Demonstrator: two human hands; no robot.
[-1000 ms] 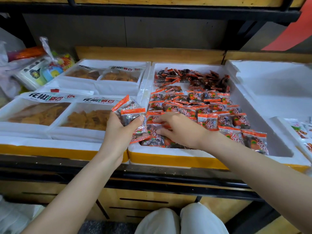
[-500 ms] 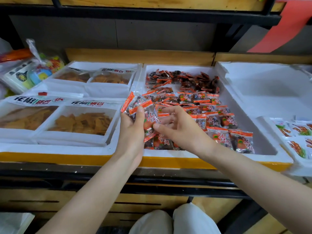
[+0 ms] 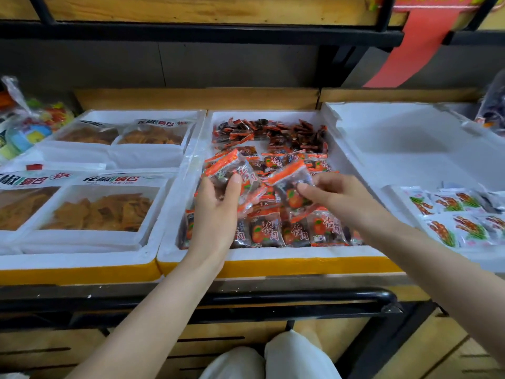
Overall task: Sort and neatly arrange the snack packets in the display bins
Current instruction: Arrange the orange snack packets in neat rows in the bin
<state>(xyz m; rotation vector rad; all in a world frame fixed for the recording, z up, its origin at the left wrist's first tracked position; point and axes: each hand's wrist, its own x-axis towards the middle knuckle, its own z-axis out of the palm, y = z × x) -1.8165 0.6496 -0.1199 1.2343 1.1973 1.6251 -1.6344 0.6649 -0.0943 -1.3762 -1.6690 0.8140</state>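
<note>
The left hand [image 3: 216, 214] grips a small stack of packets [image 3: 235, 173], thumb curled across the front, above the left part of the white bin [image 3: 273, 254]. Just to the right, the right hand [image 3: 337, 195] pinches a single packet [image 3: 291, 184] between thumb and fingertips, over the near row of packets [image 3: 297, 231].

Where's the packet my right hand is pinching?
In the head view, the orange-topped packet hangs over the middle foam bin, just right of the stack in the left hand.
</note>
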